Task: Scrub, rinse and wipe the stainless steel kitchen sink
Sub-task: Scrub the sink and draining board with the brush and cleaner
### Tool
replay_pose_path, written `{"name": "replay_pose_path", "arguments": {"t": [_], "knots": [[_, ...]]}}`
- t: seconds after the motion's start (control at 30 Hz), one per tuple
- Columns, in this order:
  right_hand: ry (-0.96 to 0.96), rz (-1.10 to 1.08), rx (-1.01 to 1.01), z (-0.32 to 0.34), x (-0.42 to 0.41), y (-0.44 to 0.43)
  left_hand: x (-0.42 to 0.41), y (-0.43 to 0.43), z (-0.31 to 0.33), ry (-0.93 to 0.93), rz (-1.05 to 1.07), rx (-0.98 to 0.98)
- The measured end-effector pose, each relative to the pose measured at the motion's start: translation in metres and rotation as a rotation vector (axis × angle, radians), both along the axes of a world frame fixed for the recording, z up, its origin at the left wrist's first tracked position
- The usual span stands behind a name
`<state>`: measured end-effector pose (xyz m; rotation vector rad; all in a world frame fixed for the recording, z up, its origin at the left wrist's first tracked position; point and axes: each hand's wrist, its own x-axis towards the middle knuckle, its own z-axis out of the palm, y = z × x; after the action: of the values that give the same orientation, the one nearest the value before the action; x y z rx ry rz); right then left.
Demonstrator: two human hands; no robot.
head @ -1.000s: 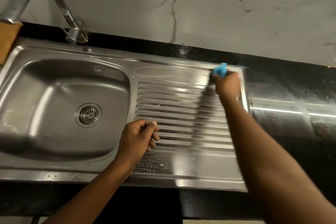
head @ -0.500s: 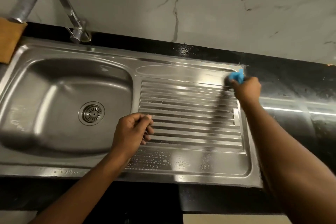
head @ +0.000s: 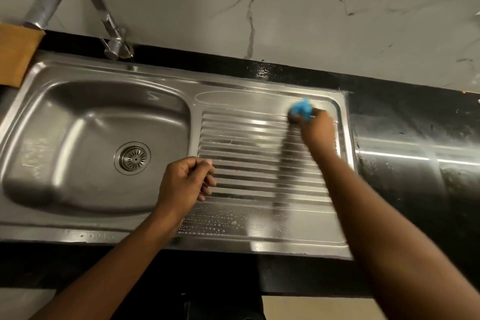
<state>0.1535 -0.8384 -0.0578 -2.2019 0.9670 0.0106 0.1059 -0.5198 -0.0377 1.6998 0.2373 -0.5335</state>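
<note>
The stainless steel sink has a bowl on the left with a round drain and a ribbed drainboard on the right. My right hand presses a blue scrubber onto the far right corner of the drainboard. My left hand hovers in a loose fist over the drainboard's left edge, holding nothing. Soap bubbles dot the flat strip in front of the ribs.
A curved steel tap stands behind the bowl. A brown cloth lies at the far left corner. Wet black countertop runs to the right, with a marble wall behind.
My right hand with the scrubber slid right toward the sink's far corner, then back left along the top of the drainboard. The left hand stayed almost still.
</note>
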Motion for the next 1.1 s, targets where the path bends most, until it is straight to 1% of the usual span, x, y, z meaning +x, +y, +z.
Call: {"name": "replay_pose_path", "arguments": {"t": [0.07, 0.13, 0.17, 0.23, 0.3, 0.37, 0.4, 0.47, 0.53, 0.67, 0.73, 0.77, 0.8, 0.9, 0.97, 1.03, 1.1], "knots": [[0.033, -0.139, -0.084, 0.009, -0.025, -0.048, -0.004, 0.000, 0.000, 0.006, 0.001, -0.007], [0.032, -0.203, -0.122, 0.005, -0.025, -0.051, -0.006, 0.000, 0.000, 0.002, 0.004, 0.002], [0.010, -0.184, -0.091, 0.001, -0.017, -0.038, -0.008, 0.000, 0.001, 0.003, 0.007, 0.006], [-0.051, -0.085, -0.009, -0.011, 0.007, 0.007, -0.008, -0.001, 0.004, 0.005, 0.012, 0.008], [-0.094, 0.076, 0.060, -0.018, 0.035, 0.063, -0.007, -0.002, 0.006, -0.002, 0.005, 0.020], [-0.108, 0.233, 0.065, -0.024, 0.054, 0.110, -0.007, -0.004, 0.007, -0.005, 0.011, 0.024], [-0.105, 0.300, 0.050, -0.030, 0.060, 0.120, -0.007, -0.004, 0.008, -0.008, 0.014, 0.024], [-0.097, 0.342, 0.047, -0.032, 0.060, 0.111, -0.007, -0.007, 0.010, -0.018, 0.017, 0.030], [-0.091, 0.244, 0.062, -0.026, 0.049, 0.069, -0.008, -0.006, 0.010, -0.019, 0.014, 0.034], [-0.057, -0.085, -0.003, 0.005, 0.012, -0.038, -0.012, -0.003, 0.006, -0.009, 0.007, 0.033], [-0.033, -0.195, -0.039, 0.004, 0.013, -0.050, -0.013, 0.000, 0.004, -0.014, 0.012, 0.046], [-0.042, -0.198, -0.011, 0.004, 0.019, -0.036, -0.013, 0.001, 0.004, -0.016, 0.014, 0.048], [-0.065, -0.162, 0.019, 0.001, 0.029, -0.011, -0.013, 0.001, 0.004, -0.015, 0.008, 0.051], [-0.096, 0.137, 0.055, -0.023, 0.074, 0.076, -0.012, -0.001, 0.005, -0.013, -0.020, 0.070], [-0.111, 0.271, 0.080, -0.027, 0.095, 0.126, -0.010, 0.000, 0.005, -0.016, -0.012, 0.072], [-0.103, 0.328, 0.094, -0.019, 0.100, 0.138, -0.006, 0.001, 0.007, -0.039, 0.003, 0.071], [-0.097, 0.282, 0.103, -0.014, 0.090, 0.112, -0.004, 0.004, 0.006, -0.046, 0.007, 0.068]]}}
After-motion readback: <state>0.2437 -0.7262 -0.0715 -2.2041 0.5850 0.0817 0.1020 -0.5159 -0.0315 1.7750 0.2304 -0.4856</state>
